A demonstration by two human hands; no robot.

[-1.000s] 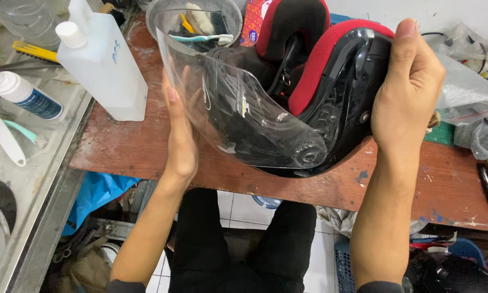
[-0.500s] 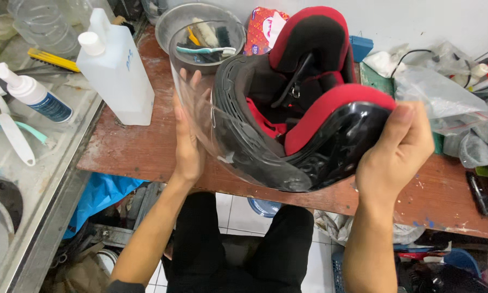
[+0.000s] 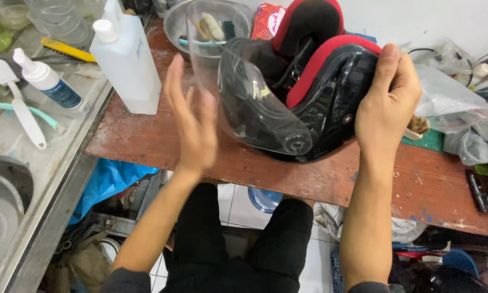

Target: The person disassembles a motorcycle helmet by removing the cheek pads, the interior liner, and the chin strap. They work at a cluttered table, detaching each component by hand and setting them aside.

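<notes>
A: Resting tilted at the near edge of the wooden bench (image 3: 146, 146), padded opening turned upward: black helmet (image 3: 331, 103) with red lining, clear visor (image 3: 244, 103) swung out toward the left. Position of the hands?

B: Clamped on the shell's right side: right hand (image 3: 387, 103), fingers together and curled over the rim, thumb hidden behind. Spread flat just beside the visor's outer face: left hand (image 3: 192, 125), fingers apart, holding nothing. Contact with the plastic not discernible.

A: Advice for handling at this stage?

B: Judged best done with the shell pinned by the right hand and its weight borne on the bench, not hung past the edge. Judged wise to meet the visor with a flat palm rather than fingertips, so that pressure was spread and the thin plastic was spared bending or smearing near its pivot.

A: Surroundings?

B: Stood just left of the visor: white plastic bottle (image 3: 127, 65). Behind the visor: metal bowl (image 3: 173, 24), brushes inside. Lay farther left on the steel counter (image 3: 65, 157): small spray bottle (image 3: 49, 81), white-handled brush (image 3: 21, 108), yellow tool (image 3: 68, 49). Lay right of the helmet, near the right hand: clear plastic bag (image 3: 450, 103).
</notes>
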